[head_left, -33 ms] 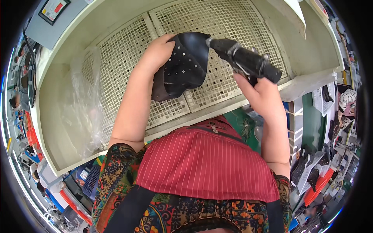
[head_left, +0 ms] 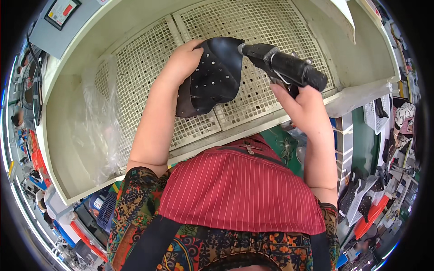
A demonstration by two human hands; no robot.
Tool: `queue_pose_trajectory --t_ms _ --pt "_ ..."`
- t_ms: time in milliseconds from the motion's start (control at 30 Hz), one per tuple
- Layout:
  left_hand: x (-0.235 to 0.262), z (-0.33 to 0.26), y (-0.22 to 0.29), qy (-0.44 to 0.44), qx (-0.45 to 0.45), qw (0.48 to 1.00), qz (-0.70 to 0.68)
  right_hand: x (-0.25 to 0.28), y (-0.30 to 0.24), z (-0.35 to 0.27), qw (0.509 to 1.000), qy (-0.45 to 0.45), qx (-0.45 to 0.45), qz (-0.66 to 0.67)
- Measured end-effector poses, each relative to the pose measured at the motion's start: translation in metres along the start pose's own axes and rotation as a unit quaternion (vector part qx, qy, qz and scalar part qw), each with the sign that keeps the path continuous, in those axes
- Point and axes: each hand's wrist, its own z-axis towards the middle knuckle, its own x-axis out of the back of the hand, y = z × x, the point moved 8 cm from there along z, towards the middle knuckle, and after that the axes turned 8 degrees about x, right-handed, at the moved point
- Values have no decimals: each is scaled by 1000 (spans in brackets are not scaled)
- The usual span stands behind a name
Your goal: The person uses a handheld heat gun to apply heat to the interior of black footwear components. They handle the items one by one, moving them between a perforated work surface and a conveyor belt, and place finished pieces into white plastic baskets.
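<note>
The left hand (head_left: 183, 61) held a black leather shoe upper (head_left: 212, 77), studded with small pale rivets or holes, up over the perforated grille (head_left: 144, 58) of a cream booth. Its fingers were wrapped round the far-left side of the piece, closed on it, with the palm hidden behind the leather. The right hand (head_left: 307, 108) was clenched round the grip of a black handheld power tool (head_left: 282, 67), whose nose met the upper's right edge near the top. The upper hung clear of the grille, over the middle of it, roughly above the seam between the left and right grille panels.

Judging by the contact, the step in hand was working the tool along the upper's edge. The next move would seem to call for a firm left-hand hold, so the leather did not flap, and a steady tool angle along the rim.

A crumpled sheet of clear plastic (head_left: 97, 113) lay against the booth's left wall. At the upper left corner, outside the booth, a grey panel carried a small square white meter or label with a red patch (head_left: 61, 11). A white sheet (head_left: 357, 95) draped over the booth's right front corner. To the right, shelves held dark shoe parts (head_left: 361, 189) and a white basket (head_left: 375, 117), with an orange-red strip (head_left: 370, 217) lower down. Blue and red crates (head_left: 86, 221) sat below the left front edge.
</note>
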Motion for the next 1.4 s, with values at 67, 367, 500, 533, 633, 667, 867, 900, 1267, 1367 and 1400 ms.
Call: queue_pose_trajectory --t_ms 67,367,500,533,633,667,867,900,1267,1367,1400 --pt "-1 -1 2 -9 5 1000 -11 0 5 -3 999 -25 -14 -13" --pt "-4 4 -7 -29 8 998 -62 9 14 -33 990 -86 -78 -84" --pt "-6 -2 0 -32 -5 998 -61 8 5 -13 994 -11 -58 -90" --pt "-6 -3 2 -27 -13 998 -51 8 6 -9 994 6 -56 -89" --pt "-5 -10 8 -24 -17 998 -53 9 6 -7 997 10 -37 -72" --pt "-4 -9 8 -22 -18 998 -49 8 2 -9 998 4 -25 -57" --pt "-4 -3 0 -19 -24 998 -53 20 23 -26 994 24 -93 -44" --pt "-5 -3 -1 -22 -21 998 -52 23 29 -29 992 25 -108 -52" --pt "-9 -21 12 -72 -5 992 -107 2 -17 -12 1000 -7 6 20" --pt "-4 -24 10 -63 -19 992 -107 2 -12 -11 1000 -16 5 5" --pt "-1 -21 3 -53 -41 993 -100 4 -5 -11 1000 -23 -7 -6"
